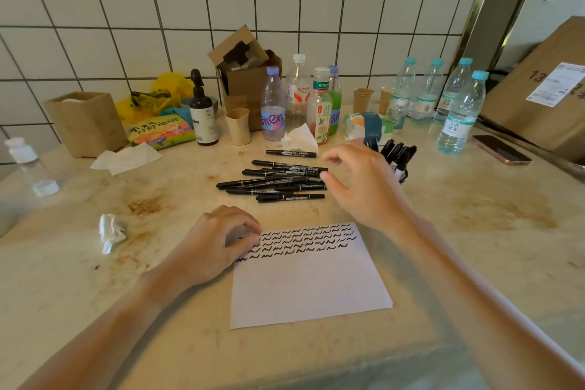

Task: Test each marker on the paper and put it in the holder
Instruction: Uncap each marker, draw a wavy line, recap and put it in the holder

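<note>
A white sheet of paper (310, 285) lies on the counter, its top rows filled with black squiggles. My left hand (215, 244) rests on the sheet's top left corner, fingers curled, holding nothing. A pile of several black markers (278, 180) lies beyond the paper, with one marker (291, 153) apart behind it. My right hand (357, 184) hovers with fingers spread and empty just right of the pile. Behind that hand stands the holder (403, 176), mostly hidden, with several markers (397, 153) sticking up from it.
Several plastic bottles (297, 101) and paper cups (364, 100) crowd the back of the stained counter. A crumpled tissue (110, 233) lies left of the paper. A phone (501, 149) and a cardboard box (544, 89) sit at the right, a small white bottle (27, 161) at the left.
</note>
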